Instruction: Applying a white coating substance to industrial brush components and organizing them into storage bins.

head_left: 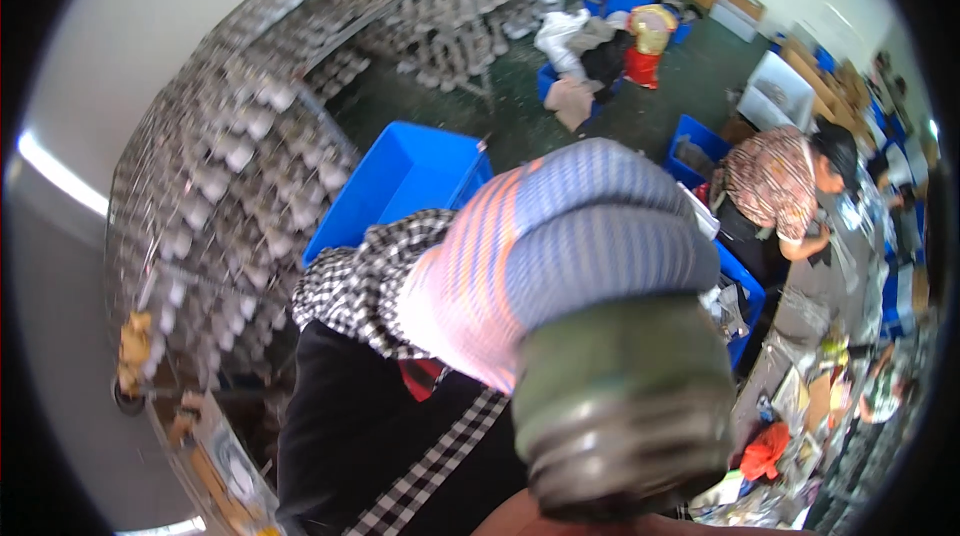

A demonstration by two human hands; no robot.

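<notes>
You had your gloved left hand (560,246) raised close under the camera, its striped fingers wrapped firmly around the upper end of a grey-green threaded metal piece (625,406). The ridged lower end pointed down, clear of the glove. The piece sat in the air in front of your chest, not on the bench (810,296), whose cluttered length ran along the right side beside a seated co-worker (780,181). Your right hand did not show. Held that near, the piece was blurred, so I judge a little more distance from your face would have served you better. A grip on the smooth body only would have left every thread free to view. The blue crate (400,186) and the curved rack of grey parts (230,156) lay behind your forearm.
</notes>
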